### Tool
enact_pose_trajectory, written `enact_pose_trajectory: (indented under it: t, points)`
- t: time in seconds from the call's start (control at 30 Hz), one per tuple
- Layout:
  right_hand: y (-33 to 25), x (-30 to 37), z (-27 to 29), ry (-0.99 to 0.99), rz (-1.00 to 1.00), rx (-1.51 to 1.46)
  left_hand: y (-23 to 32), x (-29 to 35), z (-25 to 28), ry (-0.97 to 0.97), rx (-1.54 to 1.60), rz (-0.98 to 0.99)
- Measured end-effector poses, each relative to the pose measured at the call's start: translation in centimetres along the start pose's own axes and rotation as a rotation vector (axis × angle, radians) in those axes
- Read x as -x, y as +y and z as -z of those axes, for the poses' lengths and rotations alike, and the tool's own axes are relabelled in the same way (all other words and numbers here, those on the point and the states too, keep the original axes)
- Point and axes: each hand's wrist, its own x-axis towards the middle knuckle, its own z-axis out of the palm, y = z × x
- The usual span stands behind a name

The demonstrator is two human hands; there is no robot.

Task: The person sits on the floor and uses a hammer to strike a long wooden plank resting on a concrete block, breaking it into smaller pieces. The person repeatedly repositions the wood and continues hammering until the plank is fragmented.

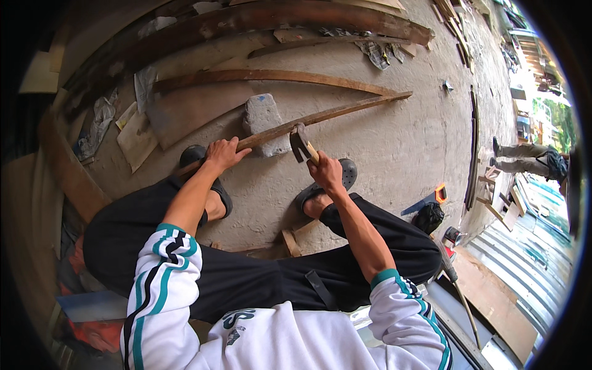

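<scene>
My left hand [224, 153] is closed round the near end of a long wooden strip [333, 113], which slants away to the far right. Partway along, the strip rests across a rough grey concrete block [263, 115] on the floor. In my right hand [327, 173] is a claw hammer [298, 140], gripped by its pale wooden handle. The hammer's metal head is beside the strip, close to the block's right edge; whether it touches the wood I cannot tell. My feet, in dark clogs [349, 174], stand on either side of the block.
A curved wooden strip [271, 75] and a thick beam [296, 17] lie beyond the block. Boards [137, 139] and crumpled plastic [98, 123] are at left. A handsaw [425, 200] with an orange-and-black handle lies at right. Farther right another person [530, 160] stands near wood pieces.
</scene>
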Motion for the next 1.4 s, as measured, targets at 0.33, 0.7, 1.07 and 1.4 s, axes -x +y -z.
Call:
enact_pose_trajectory:
  t: [0.33,0.7,1.07,1.4]
  points:
    - [6.8,1.8,-3.3,-0.053,-0.171,0.029,-0.3,-0.4,-0.5,0.055,-0.087,-0.043]
    - [4.8,0.8,-4.5,-0.081,-0.130,0.078,0.1,-1.4,1.1,-0.004,-0.136,-0.053]
    - [3.5,-0.2,-3.1,-0.065,-0.070,0.013,0.0,-1.7,1.1,0.020,-0.127,-0.098]
    - [4.4,0.9,-2.3,0.087,0.089,0.035,0.0,-1.8,1.8,-0.024,-0.153,-0.075]
